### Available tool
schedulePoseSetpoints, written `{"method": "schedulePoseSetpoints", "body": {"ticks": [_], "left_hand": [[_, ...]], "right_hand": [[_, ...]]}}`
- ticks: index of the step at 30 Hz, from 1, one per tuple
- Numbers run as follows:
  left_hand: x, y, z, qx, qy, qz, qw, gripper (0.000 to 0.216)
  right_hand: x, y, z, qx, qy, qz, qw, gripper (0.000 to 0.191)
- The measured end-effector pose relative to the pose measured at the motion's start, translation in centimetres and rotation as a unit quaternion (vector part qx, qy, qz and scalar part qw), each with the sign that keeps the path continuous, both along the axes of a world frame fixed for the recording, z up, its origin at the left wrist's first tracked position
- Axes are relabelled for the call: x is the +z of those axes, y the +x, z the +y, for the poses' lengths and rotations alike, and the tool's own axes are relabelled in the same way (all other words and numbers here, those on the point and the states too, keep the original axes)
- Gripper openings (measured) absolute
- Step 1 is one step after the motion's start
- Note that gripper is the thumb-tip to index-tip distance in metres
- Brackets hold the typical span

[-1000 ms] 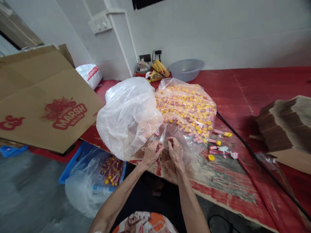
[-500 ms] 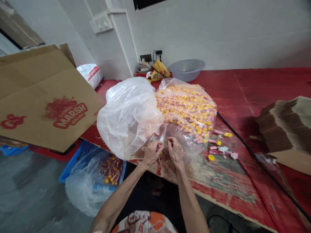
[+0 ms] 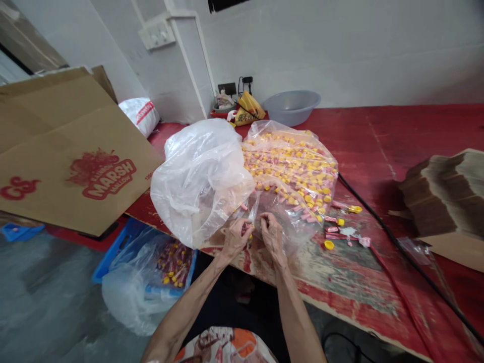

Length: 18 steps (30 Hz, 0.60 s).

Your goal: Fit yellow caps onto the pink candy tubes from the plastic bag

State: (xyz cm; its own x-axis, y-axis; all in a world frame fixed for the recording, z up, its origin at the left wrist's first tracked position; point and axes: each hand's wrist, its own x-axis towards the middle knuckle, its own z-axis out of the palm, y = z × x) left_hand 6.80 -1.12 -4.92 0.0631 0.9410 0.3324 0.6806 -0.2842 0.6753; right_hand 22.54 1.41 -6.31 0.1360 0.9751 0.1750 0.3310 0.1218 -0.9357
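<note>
My left hand (image 3: 234, 241) is closed around a small pink tube (image 3: 245, 228), with a bit of yellow showing below the fingers. Beside it, my right hand (image 3: 274, 238) has its fingers curled in a pinch; what is between them is too small to make out. Both hands are close together at the table's front edge, by the mouth of a clear plastic bag (image 3: 291, 166) filled with pink tubes that have yellow caps. A crumpled, whitish plastic bag (image 3: 200, 176) lies left of it. Several loose tubes (image 3: 331, 220) and a yellow cap (image 3: 328, 245) lie to the right.
A printed cardboard box (image 3: 68, 151) stands at left. Below it, a blue crate (image 3: 126, 247) holds a plastic bag of more tubes. A grey basin (image 3: 292, 107) sits by the wall. A black cable (image 3: 378, 222) crosses the red table (image 3: 423, 131) near stacked brown cardboard (image 3: 446, 196).
The fingers of my left hand have shifted slightly around the pink tube, which shows a little more. My right hand has stayed nearly in place.
</note>
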Motion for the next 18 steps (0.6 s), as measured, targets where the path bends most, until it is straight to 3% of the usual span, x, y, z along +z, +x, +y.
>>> {"method": "schedulePoseSetpoints", "body": {"ticks": [18], "left_hand": [[-0.14, 0.05, -0.32, 0.031, -0.002, -0.014, 0.999, 0.014]], "right_hand": [[0.5, 0.07, -0.23, 0.008, 0.003, 0.0, 1.0, 0.025]]}}
